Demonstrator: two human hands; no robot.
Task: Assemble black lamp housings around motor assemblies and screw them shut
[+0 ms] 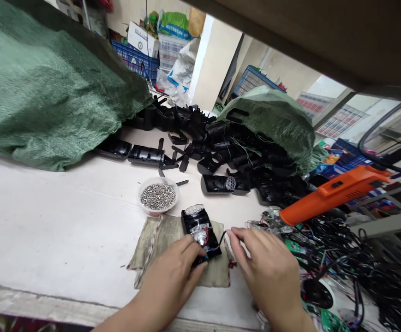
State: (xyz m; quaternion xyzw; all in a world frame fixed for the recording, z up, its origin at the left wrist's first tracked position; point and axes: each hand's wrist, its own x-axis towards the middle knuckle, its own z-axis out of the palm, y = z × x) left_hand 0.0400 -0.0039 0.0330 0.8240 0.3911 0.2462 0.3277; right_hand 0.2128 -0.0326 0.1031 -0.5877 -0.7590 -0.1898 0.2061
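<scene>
A black plastic housing point(200, 221) with a honeycomb grille end lies on a folded beige cloth point(165, 240). Inside it sit a silvery part and thin red and dark wires. My left hand point(172, 267) grips the housing's near end, thumb and fingers closed on its edge. To the right, my right hand point(266, 263) pinches the end of a short black cable point(223, 237) that runs out of the housing. Just beyond the cloth stands a clear round tub point(158, 210) full of small metal screws.
Black plastic housings and strips point(217, 147) are heaped at the back, partly under green woven sacks point(58, 92). An orange electric screwdriver point(328, 191) hangs at the right, above tangled black cables point(345, 244) and green circuit boards point(294, 246). A shelf overhangs the upper right.
</scene>
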